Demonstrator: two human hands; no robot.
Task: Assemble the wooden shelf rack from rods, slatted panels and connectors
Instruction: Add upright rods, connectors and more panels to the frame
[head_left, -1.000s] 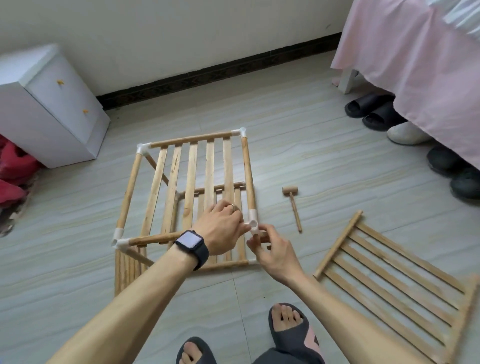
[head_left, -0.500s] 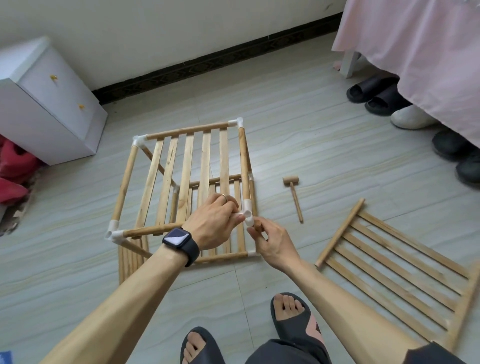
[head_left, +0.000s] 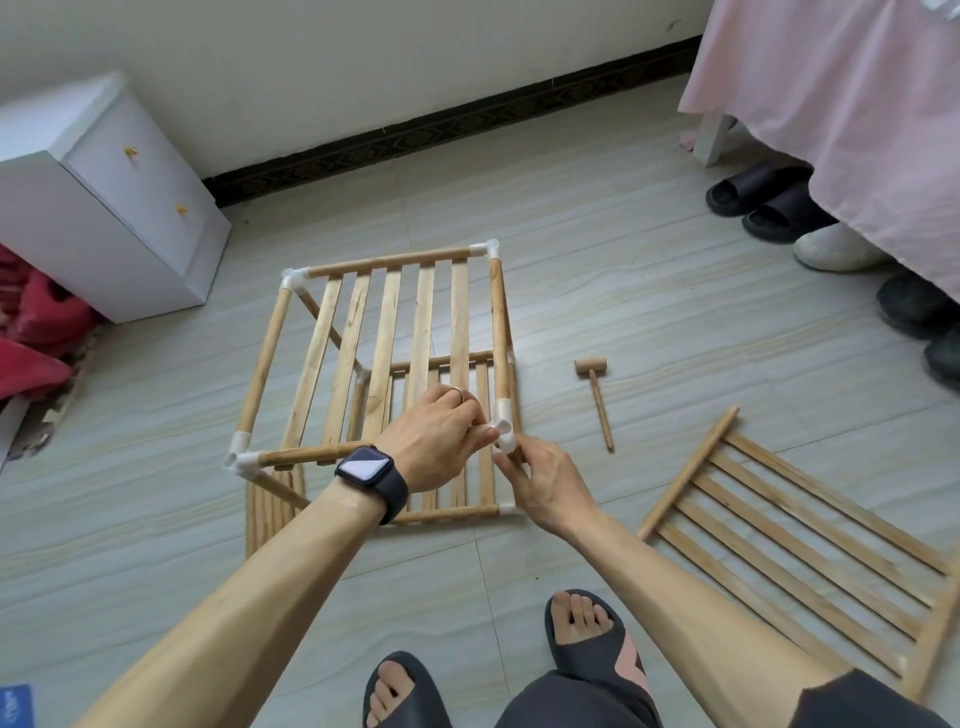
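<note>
A half-built wooden rack (head_left: 384, 332) stands on the tiled floor, two slatted levels joined by rods and white plastic connectors. My left hand (head_left: 434, 441), with a dark watch on the wrist, grips the end of the near top rod (head_left: 301, 456) right beside the near-right corner connector (head_left: 503, 427). My right hand (head_left: 540, 480) pinches that connector from below, where an upright rod meets it. A loose slatted panel (head_left: 800, 540) lies flat at the right.
A small wooden mallet (head_left: 597, 400) lies right of the rack. A white drawer cabinet (head_left: 114, 208) stands at the left with red cloth beside it. Shoes (head_left: 769, 202) sit under a pink bedcover (head_left: 852, 114) at the far right. My sandalled feet (head_left: 587, 629) are at the bottom.
Both hands stay at the near-right corner; my left fingers have closed in tighter against the connector. The view has shifted slightly.
</note>
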